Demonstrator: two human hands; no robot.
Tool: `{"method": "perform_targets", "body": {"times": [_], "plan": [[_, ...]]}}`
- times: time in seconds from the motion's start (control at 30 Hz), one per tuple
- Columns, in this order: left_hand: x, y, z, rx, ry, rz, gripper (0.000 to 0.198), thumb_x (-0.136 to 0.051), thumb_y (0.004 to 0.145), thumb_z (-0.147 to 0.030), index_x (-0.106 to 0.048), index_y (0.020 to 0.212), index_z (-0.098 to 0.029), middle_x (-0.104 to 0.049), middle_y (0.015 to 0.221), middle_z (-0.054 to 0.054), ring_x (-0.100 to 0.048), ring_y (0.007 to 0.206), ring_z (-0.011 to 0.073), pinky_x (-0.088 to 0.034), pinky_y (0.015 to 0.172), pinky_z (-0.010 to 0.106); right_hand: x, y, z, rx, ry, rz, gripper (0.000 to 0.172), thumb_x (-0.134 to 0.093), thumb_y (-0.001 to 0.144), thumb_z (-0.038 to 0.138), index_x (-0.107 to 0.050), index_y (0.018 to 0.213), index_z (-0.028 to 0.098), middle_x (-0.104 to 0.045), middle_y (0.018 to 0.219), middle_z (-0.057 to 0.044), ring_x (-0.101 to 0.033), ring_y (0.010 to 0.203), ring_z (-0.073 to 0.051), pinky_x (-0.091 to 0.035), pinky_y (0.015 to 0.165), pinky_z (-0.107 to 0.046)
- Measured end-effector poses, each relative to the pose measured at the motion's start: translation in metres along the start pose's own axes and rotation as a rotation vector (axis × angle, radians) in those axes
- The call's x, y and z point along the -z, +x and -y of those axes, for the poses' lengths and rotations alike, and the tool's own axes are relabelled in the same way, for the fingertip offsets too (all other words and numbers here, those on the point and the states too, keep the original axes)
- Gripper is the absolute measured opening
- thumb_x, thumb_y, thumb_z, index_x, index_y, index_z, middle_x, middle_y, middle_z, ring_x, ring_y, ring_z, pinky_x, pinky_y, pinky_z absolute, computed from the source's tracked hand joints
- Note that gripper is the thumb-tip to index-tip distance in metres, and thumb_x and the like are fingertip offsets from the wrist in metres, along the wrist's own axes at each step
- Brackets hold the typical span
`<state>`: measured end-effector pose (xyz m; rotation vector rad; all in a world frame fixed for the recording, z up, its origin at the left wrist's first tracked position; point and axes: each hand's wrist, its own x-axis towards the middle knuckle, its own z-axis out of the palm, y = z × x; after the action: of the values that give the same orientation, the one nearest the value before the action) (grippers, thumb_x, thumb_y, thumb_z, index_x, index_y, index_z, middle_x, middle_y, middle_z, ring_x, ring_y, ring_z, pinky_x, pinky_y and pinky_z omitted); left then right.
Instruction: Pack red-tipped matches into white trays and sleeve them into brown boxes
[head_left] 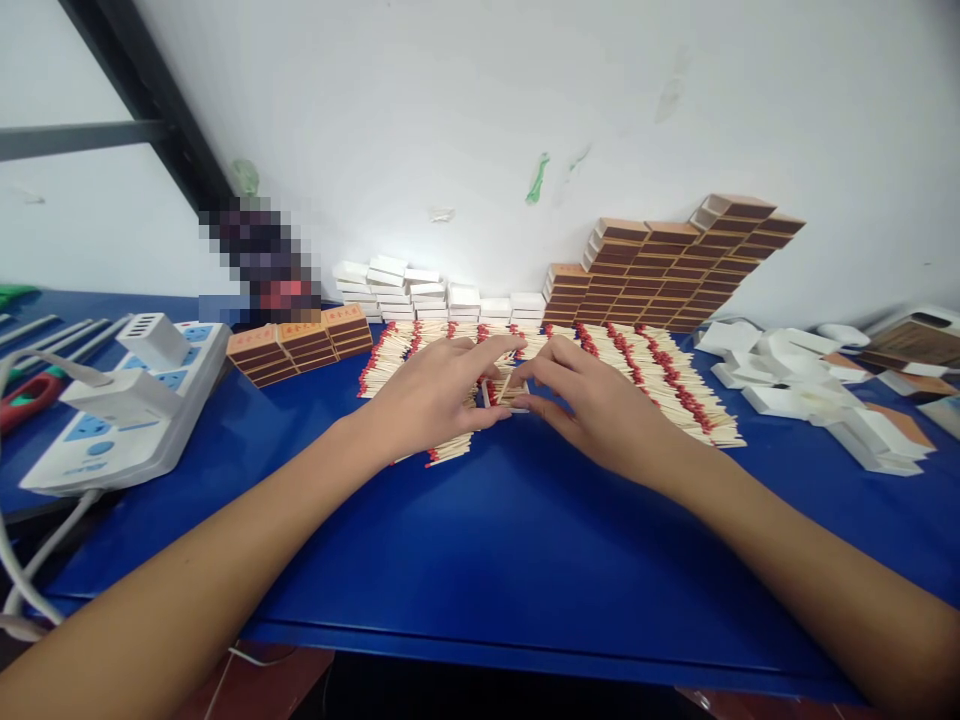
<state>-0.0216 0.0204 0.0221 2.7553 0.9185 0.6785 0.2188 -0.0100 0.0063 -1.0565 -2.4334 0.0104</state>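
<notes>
A small white matchbox tray with red-headed matches in it sits between my hands. My left hand grips the tray from the left, its thumb at the near side and its fingers across the far side. From the right, my right hand pinches a match between thumb and fingers, over the tray. Rows of loose matches with red heads spread behind and on both sides of my hands, and my hands hide part of them. Some matches lie close under my left hand.
White trays are stacked along the wall. Brown matchboxes form a stepped stack behind right; a lower stack of matchboxes stands left. Loose white trays lie in a heap at right. A power strip with plugs and cables occupies the left.
</notes>
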Motion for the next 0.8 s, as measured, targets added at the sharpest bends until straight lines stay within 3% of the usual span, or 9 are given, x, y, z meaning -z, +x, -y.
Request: {"method": "perform_targets", "body": {"times": [0.27,0.53,0.8], "plan": [[-0.0005,0.0006,-0.003,0.028,-0.012,0.039,0.061,-0.075,0.095,-0.035,-0.049,0.149,-0.025,-0.077,0.12,0.007,-0.07,0.116,0.0284,-0.052,0.097,0.042,-0.0024,0.0017,0.0026,0.002,0.04,-0.014,0.015,-0.054,0.107,0.026,-0.06,0.12,0.024,-0.056,0.109,-0.009,-0.06,0.094,-0.024,-0.051,0.081,-0.039],[-0.0002,0.0005,-0.0025,-0.001,-0.034,0.021,0.061,-0.077,0.094,-0.03,-0.049,0.148,-0.024,-0.079,0.118,0.006,-0.07,0.116,0.0276,-0.052,0.098,0.042,-0.0037,0.0017,0.0018,0.017,-0.002,-0.046,0.009,-0.054,0.107,0.026,-0.062,0.105,0.023,-0.058,0.104,-0.01,-0.059,0.091,-0.025,-0.05,0.077,-0.039],[-0.0009,-0.0002,-0.0014,-0.003,-0.011,0.006,0.063,-0.077,0.094,-0.031,-0.048,0.149,-0.025,-0.078,0.118,0.006,-0.071,0.114,0.0273,-0.053,0.097,0.04,-0.0016,0.001,0.0047,0.018,-0.03,-0.072,0.011,-0.054,0.106,0.025,-0.064,0.103,0.022,-0.058,0.103,-0.009,-0.058,0.086,-0.023,-0.049,0.074,-0.038]]}}
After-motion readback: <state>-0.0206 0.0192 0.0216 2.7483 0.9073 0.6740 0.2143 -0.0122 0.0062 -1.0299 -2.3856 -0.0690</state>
